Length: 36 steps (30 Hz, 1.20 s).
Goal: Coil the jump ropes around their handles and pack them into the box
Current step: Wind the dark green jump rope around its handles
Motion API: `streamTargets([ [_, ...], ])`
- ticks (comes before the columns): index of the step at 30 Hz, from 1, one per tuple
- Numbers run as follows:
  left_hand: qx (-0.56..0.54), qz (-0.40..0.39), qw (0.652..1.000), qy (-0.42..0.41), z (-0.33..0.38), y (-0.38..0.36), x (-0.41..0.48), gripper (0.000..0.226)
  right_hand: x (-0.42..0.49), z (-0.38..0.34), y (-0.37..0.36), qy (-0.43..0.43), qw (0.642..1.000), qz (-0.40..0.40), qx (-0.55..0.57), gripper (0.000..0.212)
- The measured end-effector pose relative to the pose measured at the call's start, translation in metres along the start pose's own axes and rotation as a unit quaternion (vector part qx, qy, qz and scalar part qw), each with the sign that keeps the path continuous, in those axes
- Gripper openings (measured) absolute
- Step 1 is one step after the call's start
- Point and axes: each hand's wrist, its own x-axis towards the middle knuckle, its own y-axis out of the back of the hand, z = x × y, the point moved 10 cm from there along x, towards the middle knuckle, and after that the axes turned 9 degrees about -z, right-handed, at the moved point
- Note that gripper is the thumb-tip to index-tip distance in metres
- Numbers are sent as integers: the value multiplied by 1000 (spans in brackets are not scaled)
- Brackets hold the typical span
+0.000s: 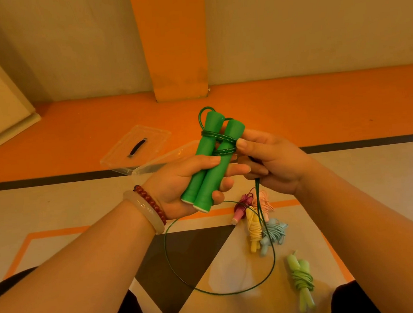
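Note:
My left hand [178, 183] grips the two green handles [210, 163] of a jump rope side by side, tilted up and away from me. A few turns of dark green cord [220, 140] cross their upper half. My right hand [270, 160] pinches the cord beside the handles. The slack cord [224, 292] hangs down and loops over the floor between my knees. The clear box [151, 167] sits on the floor behind my hands, mostly hidden by them.
The clear lid [137, 145] with a black handle lies left of the box. Coiled ropes lie on the floor below my right hand: magenta [240, 209], pink [264, 201], yellow [254, 229], light blue [273, 235] and light green [302, 280]. An orange pillar [177, 59] stands ahead.

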Motion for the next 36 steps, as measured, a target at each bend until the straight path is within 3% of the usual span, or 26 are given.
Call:
streamTargets([
  [3,-8,16,1000,-5,-1,2,0,19,3,-5,-1,27,1000,-2,-5,41],
  [7,-12,59,998,-17,-1,13,4,19,2,-9,7,39,997,55,-34,32],
  [9,55,91,994,-24,3,21,5,15,0,-9,14,41,993,99,-57,27],
  [12,153,119,979,-68,18,26,5,25,-3,-9,20,42,985,145,-78,15],
  [15,197,159,960,-123,29,31,0,41,-3,-7,23,45,983,163,-71,17],
  [17,297,210,916,-172,42,35,-8,54,-3,-8,24,44,980,178,-73,18],
  [18,371,235,876,-197,49,33,-13,57,-4,-8,26,41,978,191,-75,17],
  [21,647,290,675,-205,61,18,-19,58,-8,-5,33,28,967,238,-90,15],
  [22,696,300,627,-184,59,17,-17,64,-9,-2,33,17,962,253,-99,15],
  [24,728,312,596,-130,52,24,-9,80,-11,5,32,-7,953,278,-117,15],
  [26,731,322,594,-96,46,29,-6,83,-12,9,27,-19,949,289,-124,16],
  [29,710,321,619,-100,43,32,-2,63,-10,11,22,-17,950,286,-124,15],
  [36,574,244,767,-152,53,25,-2,15,-5,-11,17,-14,955,208,-213,12],
])
